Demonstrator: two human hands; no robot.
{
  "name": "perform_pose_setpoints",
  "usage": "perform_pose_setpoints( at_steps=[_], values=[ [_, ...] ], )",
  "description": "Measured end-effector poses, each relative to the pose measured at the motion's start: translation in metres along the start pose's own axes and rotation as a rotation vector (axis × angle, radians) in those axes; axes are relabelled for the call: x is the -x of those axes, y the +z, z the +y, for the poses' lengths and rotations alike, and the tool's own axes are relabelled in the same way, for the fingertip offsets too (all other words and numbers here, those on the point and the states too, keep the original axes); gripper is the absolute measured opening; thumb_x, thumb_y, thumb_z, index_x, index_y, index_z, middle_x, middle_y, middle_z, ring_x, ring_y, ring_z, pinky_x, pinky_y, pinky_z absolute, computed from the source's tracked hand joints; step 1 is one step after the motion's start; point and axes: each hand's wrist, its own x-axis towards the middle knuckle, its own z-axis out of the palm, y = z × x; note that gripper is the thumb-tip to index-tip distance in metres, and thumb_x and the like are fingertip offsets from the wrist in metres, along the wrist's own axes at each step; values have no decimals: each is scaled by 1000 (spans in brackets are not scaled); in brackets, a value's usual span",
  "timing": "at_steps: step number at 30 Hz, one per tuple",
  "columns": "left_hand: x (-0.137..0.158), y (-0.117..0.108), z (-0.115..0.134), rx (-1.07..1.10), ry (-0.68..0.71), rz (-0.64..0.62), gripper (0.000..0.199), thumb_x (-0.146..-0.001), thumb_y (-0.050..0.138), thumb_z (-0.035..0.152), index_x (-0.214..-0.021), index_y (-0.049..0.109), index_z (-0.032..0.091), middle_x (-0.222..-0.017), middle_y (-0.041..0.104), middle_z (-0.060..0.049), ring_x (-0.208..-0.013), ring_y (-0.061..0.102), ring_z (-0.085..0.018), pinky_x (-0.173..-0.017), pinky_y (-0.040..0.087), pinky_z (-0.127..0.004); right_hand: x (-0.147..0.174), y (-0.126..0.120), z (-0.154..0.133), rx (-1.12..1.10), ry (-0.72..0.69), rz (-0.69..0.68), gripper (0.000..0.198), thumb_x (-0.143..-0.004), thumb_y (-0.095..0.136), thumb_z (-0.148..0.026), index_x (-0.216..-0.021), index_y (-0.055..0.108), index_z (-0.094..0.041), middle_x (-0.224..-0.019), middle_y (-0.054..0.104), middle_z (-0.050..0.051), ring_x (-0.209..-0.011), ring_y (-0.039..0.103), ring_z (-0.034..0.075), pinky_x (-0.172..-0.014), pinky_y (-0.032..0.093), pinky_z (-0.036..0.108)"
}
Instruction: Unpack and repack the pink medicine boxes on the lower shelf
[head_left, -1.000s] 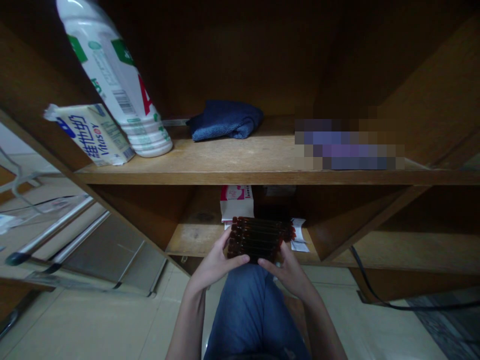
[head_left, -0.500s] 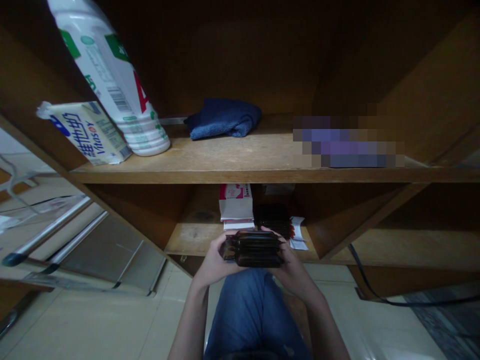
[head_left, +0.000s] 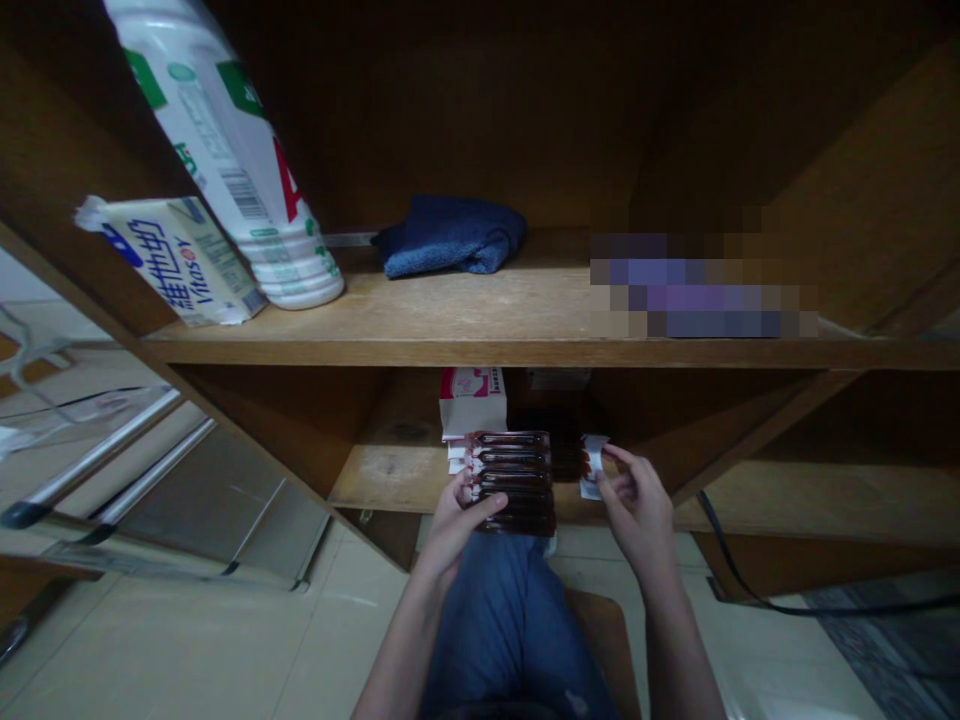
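Observation:
My left hand (head_left: pixel 465 520) grips the left end of a pack of brown vials (head_left: pixel 514 480), thumb across its top. The vials lie side by side in clear plastic, above my knees and in front of the lower shelf. At the right, the fingertips and thumb of my right hand (head_left: pixel 636 495) pinch a small white paper slip (head_left: pixel 589 489) at its right edge. Behind the pack, a second dark pack of vials (head_left: pixel 568 460) lies in shadow on the shelf, partly hidden. An open white and pink carton (head_left: pixel 472 412) lies left of it.
On the upper shelf (head_left: pixel 450 350) stand a large white bottle (head_left: pixel 240 180) and a Vitasoy carton (head_left: pixel 180 262). A folded blue cloth (head_left: pixel 454 238) and a blurred purple thing (head_left: pixel 697 298) lie there too. A metal-framed rack (head_left: pixel 135 470) is at left; a black cable (head_left: pixel 750 580) hangs at right.
Both hands were on the pack; now only my left hand holds it, its broad face turned up. My right hand has let go and moved right to the white paper slip.

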Motion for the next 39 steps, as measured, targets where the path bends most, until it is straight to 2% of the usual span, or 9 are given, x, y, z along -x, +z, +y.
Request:
perform_pose_setpoints(
  at_steps=[5, 9, 15, 19, 22, 26, 30, 35, 39],
  values=[
    [-1, 0, 2, 6, 4, 43, 42, -59, 79, 27, -95, 65, 13, -95, 71, -7, -87, 65, -21, -84, 47, -32, 8, -3, 34, 317, 118, -163, 40, -79, 47, -37, -110, 61, -15, -62, 59, 3, -58, 59, 23, -56, 42, 33],
    [0, 2, 5, 26, -19, 67, 41, -57, 80, 27, -92, 66, 13, -94, 71, -7, -89, 65, -22, -85, 47, -34, 12, 4, 45, 370, 168, -215, 37, -81, 44, -35, -107, 63, -16, -63, 67, 6, -62, 63, 26, -55, 41, 32],
    [2, 4, 5, 93, -64, 24, 39, -58, 80, 24, -93, 66, 14, -94, 71, -6, -88, 65, -21, -82, 47, -31, 10, 6, 40, 258, 184, -47, 36, -81, 43, -40, -86, 69, -16, -77, 72, 12, -70, 67, 27, -60, 45, 32],
    [2, 5, 2, 127, -94, 3, 40, -57, 80, 24, -93, 66, 13, -92, 71, -6, -85, 64, -19, -81, 47, -30, 8, -5, 20, 189, 244, 118, 47, -76, 49, -55, -81, 71, -14, -65, 70, 10, -55, 63, 23, -57, 46, 31],
    [3, 6, -1, 135, -126, -41, 39, -56, 80, 25, -90, 66, 13, -91, 71, -7, -84, 63, -19, -82, 46, -30, 8, -12, 3, 149, 258, 260, 48, -74, 54, -57, -80, 72, -13, -57, 67, 8, -52, 62, 22, -56, 47, 30],
    [5, 8, -3, 150, -177, -80, 39, -52, 81, 23, -87, 67, 12, -89, 70, -6, -84, 62, -20, -82, 45, -31, 12, -10, -9, 6, 173, 332, 39, -76, 58, -48, -86, 72, -12, -69, 71, 9, -57, 63, 19, -59, 50, 29],
    [9, 11, -2, 163, -217, -97, 41, -49, 81, 22, -87, 68, 13, -89, 70, -6, -86, 62, -21, -84, 44, -31, 16, 5, -15, -189, 111, 241, 32, -77, 61, -39, -95, 68, -14, -81, 71, 9, -66, 65, 18, -65, 52, 30],
    [12, 11, 1, 202, -215, -156, 43, -46, 82, 20, -87, 68, 14, -86, 70, -5, -87, 62, -22, -83, 44, -31, 17, 24, -30, -549, 252, 104, 56, -71, 65, -35, -122, 52, -14, -78, 70, 5, -65, 65, 17, -60, 52, 28],
    [12, 8, 0, 241, -237, -132, 45, -44, 83, 19, -86, 68, 15, -84, 70, -4, -83, 62, -21, -80, 44, -30, 15, 34, -37, -780, 375, 26, 35, -65, 68, -30, -97, 63, -16, -79, 71, 6, -68, 65, 18, -59, 50, 27]
  ],
)
